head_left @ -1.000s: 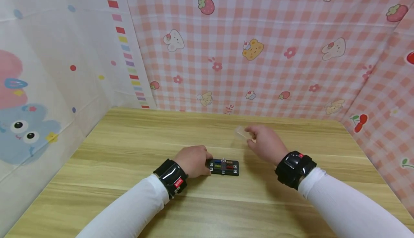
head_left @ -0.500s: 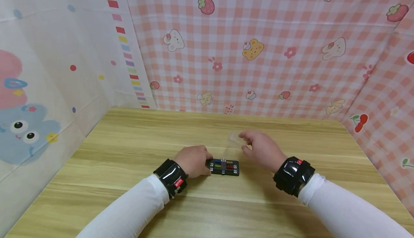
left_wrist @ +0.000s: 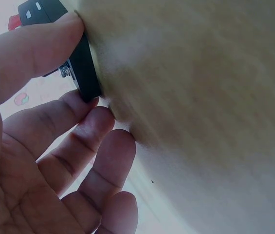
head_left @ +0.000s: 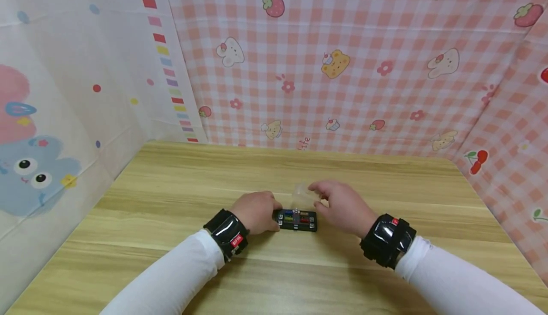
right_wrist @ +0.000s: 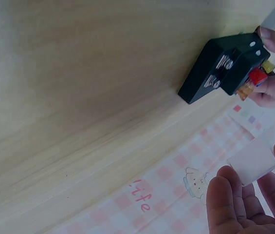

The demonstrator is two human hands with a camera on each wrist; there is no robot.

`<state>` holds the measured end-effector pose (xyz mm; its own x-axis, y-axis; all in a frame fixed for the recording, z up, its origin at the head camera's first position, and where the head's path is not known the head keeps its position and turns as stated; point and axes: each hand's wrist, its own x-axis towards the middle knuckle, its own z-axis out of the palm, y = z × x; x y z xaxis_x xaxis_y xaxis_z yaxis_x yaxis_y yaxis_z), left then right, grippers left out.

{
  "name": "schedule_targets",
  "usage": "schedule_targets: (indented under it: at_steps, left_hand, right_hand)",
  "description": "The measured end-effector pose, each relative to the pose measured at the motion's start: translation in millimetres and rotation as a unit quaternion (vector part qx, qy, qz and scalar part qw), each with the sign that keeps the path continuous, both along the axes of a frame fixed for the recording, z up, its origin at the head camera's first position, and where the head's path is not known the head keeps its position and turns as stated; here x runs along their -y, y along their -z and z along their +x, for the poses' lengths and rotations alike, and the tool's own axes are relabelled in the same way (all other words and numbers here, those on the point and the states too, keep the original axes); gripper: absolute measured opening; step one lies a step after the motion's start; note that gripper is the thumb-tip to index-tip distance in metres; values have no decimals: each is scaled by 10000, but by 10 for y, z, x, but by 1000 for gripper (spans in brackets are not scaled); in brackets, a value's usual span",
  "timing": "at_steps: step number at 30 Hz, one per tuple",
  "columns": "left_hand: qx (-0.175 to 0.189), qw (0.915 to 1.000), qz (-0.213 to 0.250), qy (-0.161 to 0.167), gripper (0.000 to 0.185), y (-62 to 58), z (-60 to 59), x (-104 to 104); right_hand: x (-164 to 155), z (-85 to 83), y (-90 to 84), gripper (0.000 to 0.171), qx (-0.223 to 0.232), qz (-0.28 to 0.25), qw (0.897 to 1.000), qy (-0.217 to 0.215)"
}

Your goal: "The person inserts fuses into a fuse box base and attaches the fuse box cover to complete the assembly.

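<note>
A small black box (head_left: 297, 221) with coloured pieces set in its top lies flat on the wooden table (head_left: 171, 196), roughly in the middle, close to the person. The left hand (head_left: 256, 212) holds it at its left end: in the left wrist view the thumb (left_wrist: 30, 48) presses one side of the box (left_wrist: 81, 61) and the curled fingers (left_wrist: 86, 129) touch the opposite edge, so the box is pinched between them while it rests on the table. The right hand (head_left: 342, 205) hovers just behind and to the right of the box, its fingers bent round a small clear plastic cover (head_left: 303, 195), which it carries in its fingertips just above the box's far edge. In the right wrist view the cover (right_wrist: 252, 162) sits pale and flat between fingers and thumb, apart from the box (right_wrist: 223, 66). Both arms wear white sleeves (head_left: 171, 277) and black wrist bands (head_left: 227, 234). A pink checked cloth (head_left: 342, 67) with cartoon prints hangs behind the table.
</note>
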<state>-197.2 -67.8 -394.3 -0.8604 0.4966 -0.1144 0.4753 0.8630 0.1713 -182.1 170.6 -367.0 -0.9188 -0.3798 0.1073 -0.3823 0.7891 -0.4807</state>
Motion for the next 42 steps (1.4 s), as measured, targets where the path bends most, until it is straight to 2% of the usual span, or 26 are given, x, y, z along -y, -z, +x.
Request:
schedule_targets:
  at_steps: [13,22,31,42]
  left_hand:
    - [40,10000,14,30,41,2,-14,7]
    - [-18,9999,12,98,30,1,-22,3]
    - [-34,9999,33,108,36,-6,-17,2]
    - [-23,9999,85,83,33,3,-19,9]
  right_hand:
    - [73,130,27,35,248,-66,9995,-187]
    - [90,149,62,33,205,-87,9991,-350]
    - [111,147,105,33,165,-9,9991,-395]
    - [125,162,118,33,170,105,9989,-416]
